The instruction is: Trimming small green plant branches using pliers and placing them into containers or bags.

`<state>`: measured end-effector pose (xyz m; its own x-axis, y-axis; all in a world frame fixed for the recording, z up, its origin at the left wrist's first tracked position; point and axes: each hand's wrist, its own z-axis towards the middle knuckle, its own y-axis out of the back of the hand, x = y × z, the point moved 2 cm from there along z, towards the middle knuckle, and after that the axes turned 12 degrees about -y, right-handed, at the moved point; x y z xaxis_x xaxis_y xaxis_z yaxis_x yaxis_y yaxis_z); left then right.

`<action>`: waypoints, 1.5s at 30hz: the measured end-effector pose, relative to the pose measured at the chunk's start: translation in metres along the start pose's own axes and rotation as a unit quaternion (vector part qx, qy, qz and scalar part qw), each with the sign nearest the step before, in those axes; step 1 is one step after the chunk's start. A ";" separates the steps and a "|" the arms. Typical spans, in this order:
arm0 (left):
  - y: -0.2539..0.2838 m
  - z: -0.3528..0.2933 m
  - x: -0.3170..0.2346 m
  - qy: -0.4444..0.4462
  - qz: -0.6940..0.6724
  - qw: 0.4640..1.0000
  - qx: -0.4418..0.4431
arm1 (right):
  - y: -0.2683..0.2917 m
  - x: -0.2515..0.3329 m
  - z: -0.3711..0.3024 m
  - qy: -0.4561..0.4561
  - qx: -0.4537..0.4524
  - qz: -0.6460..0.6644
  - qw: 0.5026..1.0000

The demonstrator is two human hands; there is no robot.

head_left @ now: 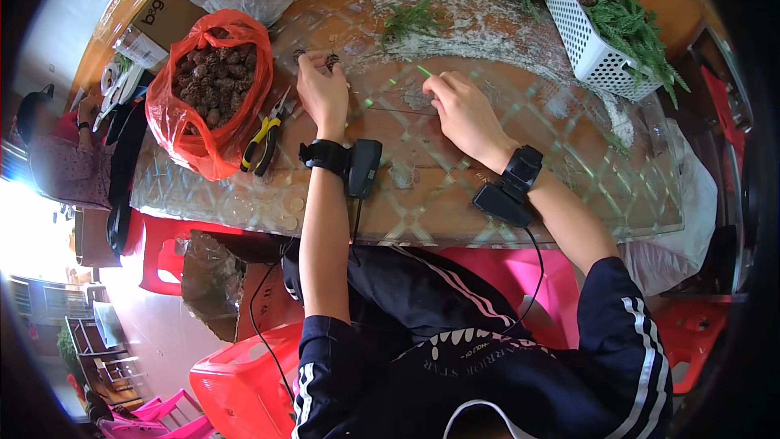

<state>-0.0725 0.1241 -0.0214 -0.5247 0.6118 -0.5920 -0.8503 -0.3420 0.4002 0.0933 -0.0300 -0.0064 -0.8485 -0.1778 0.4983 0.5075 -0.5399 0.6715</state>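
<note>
Now the left hand (322,97) is pinching a small brown pine cone (331,61) at its fingertips, over the table (431,207), left of centre. Across on the right, the right hand (467,114) is curling its fingers inward; whether they are gripping anything, I cannot tell. A thin dark wire (398,110) is stretching between the two hands. Near the left wrist, yellow-and-black pliers (272,126) are lying just beside a red plastic bag (213,158) that is brimming with more cones (215,81). Far right, a white perforated basket (581,41) is holding green sprigs (617,16).
</note>
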 end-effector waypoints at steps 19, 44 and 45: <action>-0.022 -0.024 -0.062 -0.027 -0.446 0.824 0.347 | -0.007 -0.008 0.003 -0.246 -0.049 0.322 0.913; -0.108 0.066 -0.049 -0.118 0.102 0.951 0.268 | -0.008 -0.025 0.009 -0.240 -0.248 0.241 0.907; -0.106 0.067 -0.049 -0.114 0.100 0.950 0.274 | -0.007 -0.024 0.007 -0.240 -0.244 0.254 0.905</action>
<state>0.0463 0.1782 0.0124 -0.5980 0.7330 -0.3242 -0.5525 -0.0839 0.8293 0.1115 -0.0160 -0.0195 -0.3025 -0.1914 0.9337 0.5881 -0.8084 0.0248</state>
